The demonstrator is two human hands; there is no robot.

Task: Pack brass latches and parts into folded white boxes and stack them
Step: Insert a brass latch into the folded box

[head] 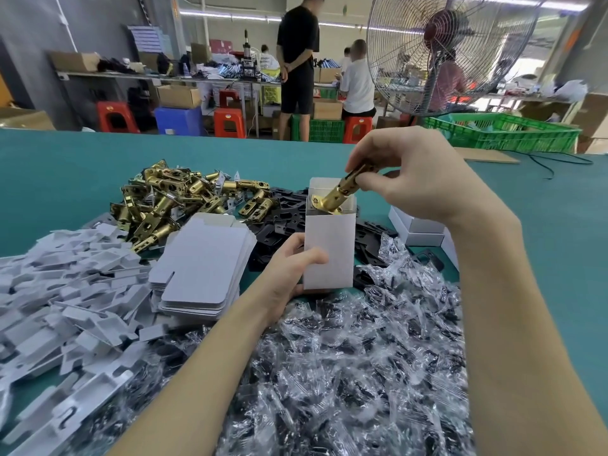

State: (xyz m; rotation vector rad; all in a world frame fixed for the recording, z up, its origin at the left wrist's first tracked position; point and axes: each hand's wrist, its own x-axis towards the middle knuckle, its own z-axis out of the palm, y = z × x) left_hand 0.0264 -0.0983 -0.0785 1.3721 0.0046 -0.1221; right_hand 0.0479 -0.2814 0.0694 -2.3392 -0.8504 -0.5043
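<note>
My left hand [291, 268] grips an upright folded white box [330, 238] near its bottom, thumb across the front face; the top is open. Above the opening, my right hand [404, 174] pinches a brass latch [340, 192], tilted with its faceplate end dipping into the box. A heap of brass latches [174, 199] lies at the back left of the green table [65, 179]. A stack of flat white box blanks [200, 268] sits left of the box. Finished white boxes [418, 230] lie at the right, behind my right forearm.
Clear bags of dark parts [355, 363] cover the near table. Black plates [279, 222] lie behind the box. White card inserts [65, 291] pile up at the left. A green crate [500, 133] and a standing fan [441, 51] are at the back right, where people work.
</note>
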